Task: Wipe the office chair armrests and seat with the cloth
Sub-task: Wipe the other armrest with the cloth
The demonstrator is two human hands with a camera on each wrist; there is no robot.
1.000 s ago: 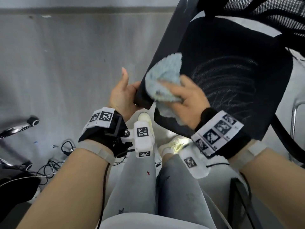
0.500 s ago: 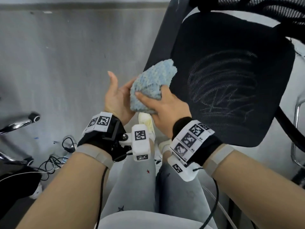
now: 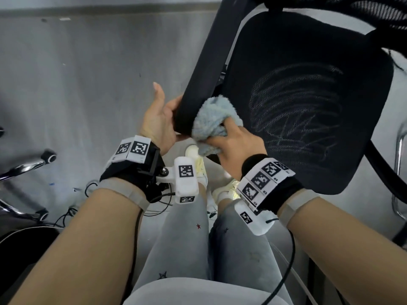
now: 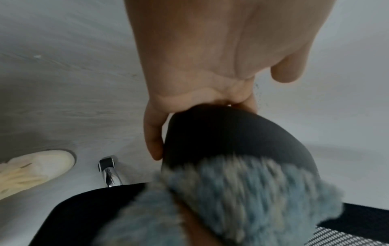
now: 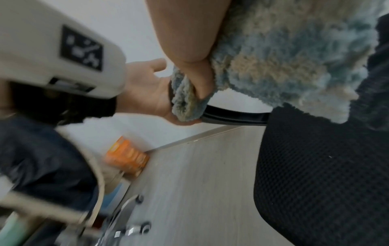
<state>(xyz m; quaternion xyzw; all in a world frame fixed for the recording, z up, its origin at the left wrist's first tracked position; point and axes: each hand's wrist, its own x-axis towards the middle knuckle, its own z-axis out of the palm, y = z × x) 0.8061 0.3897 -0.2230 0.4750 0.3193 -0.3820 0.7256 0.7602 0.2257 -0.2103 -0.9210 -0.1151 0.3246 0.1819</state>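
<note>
Grey floor (image 3: pixel 88 84), pale and streaked, with loose cables (image 3: pixel 72 208) and part of a second chair base (image 3: pixel 26 166) at left. Item: black office chair, recorded from above by a standing person, pale shoes (image 3: pixel 193 155) below the hands. Armrest (image 3: pixel 204 69): padded, black, long and narrow; long axis ran from the near rounded tip, pointed toward the person, up and away toward the mesh backrest (image 3: pixel 374 9). Lay just beside the left edge of the seat (image 3: pixel 275 51), with a narrow gap between them. Seat: black mesh, broad, marked over its middle with pale scribbled lines (image 3: pixel 297 111), judged not yet wiped. Cloth (image 3: pixel 211 122): fluffy, pale blue, bunched into a wad and pressed against the inner side of the armrest close to its near tip, between armrest and seat. Right hand (image 3: pixel 237 148): fingers curled into the wad, holding it tight. Left hand (image 3: pixel 158 122): cupped round the near tip from the outer side, fingers wrapped under the pad, thumb raised clear. Step in hand judged as wiping this armrest, early in the task. Judged best done with the cloth folded over top and both sides of the pad and drawn in long strokes along the long axis, tip to backrest, under firm even pressure. Left-hand hold best kept so as to stop the chair swivelling or rolling, and shifted only to free the covered tip for a final pass. Other armrest not made out.
</note>
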